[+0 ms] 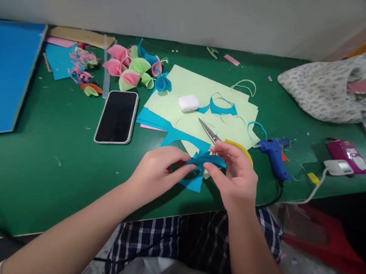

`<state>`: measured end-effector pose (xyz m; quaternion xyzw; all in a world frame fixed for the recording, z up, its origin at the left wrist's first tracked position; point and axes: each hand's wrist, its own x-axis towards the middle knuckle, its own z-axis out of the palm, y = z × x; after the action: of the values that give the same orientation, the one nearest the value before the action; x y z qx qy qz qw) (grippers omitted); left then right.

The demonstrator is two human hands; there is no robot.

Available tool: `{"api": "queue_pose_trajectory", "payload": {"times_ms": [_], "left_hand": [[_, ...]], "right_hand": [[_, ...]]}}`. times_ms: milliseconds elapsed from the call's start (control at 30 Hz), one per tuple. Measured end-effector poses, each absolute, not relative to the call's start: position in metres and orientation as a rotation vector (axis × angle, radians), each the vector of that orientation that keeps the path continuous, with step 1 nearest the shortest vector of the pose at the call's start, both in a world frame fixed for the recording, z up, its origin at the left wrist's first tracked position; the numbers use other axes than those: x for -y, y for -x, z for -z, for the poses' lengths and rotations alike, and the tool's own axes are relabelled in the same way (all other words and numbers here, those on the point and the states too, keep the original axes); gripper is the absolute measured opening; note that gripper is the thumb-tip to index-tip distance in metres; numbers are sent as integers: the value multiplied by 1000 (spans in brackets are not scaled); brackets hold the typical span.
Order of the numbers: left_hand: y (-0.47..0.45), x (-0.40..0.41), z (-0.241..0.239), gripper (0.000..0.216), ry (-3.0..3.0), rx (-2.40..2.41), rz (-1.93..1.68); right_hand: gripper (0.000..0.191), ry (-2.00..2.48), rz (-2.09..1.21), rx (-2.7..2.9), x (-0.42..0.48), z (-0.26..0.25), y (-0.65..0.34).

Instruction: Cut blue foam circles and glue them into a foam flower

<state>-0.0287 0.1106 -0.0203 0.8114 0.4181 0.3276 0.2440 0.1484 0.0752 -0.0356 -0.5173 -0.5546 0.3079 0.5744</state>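
Between my two hands is a piece of blue paper (211,159), bent into a curve. My left hand (163,169) pinches its left end between thumb and fingers. My right hand (238,174) pinches it farther right with the thumb underneath. Scissors (209,131) with yellow handles lie just beyond my right hand, blades pointing up and left; its fingers partly cover the handles. Blue paper offcuts (194,183) lie under and around the held piece. Behind them spreads a stack of pale green paper sheets (174,86) with a small white case (188,103) on top.
A phone (117,118) lies left of the paper, with pink, green and blue paper flowers (131,66) behind it. At right are a blue glue gun (275,156) with its cord, a purple packet (347,154) and a patterned cloth bag (324,88). A blue board (12,75) occupies the far left.
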Motion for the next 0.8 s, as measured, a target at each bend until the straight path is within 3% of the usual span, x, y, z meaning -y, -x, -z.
{"api": "queue_pose_trajectory", "payload": {"times_ms": [367,800], "left_hand": [[27,-108,19,7,-1977,-1219,-933],[27,-108,19,11,-2067,-1254,-887]], "right_hand": [[9,1372,-768,1244,-71,34,-140],[6,1417,-791,1238,-71,35,-139]]}}
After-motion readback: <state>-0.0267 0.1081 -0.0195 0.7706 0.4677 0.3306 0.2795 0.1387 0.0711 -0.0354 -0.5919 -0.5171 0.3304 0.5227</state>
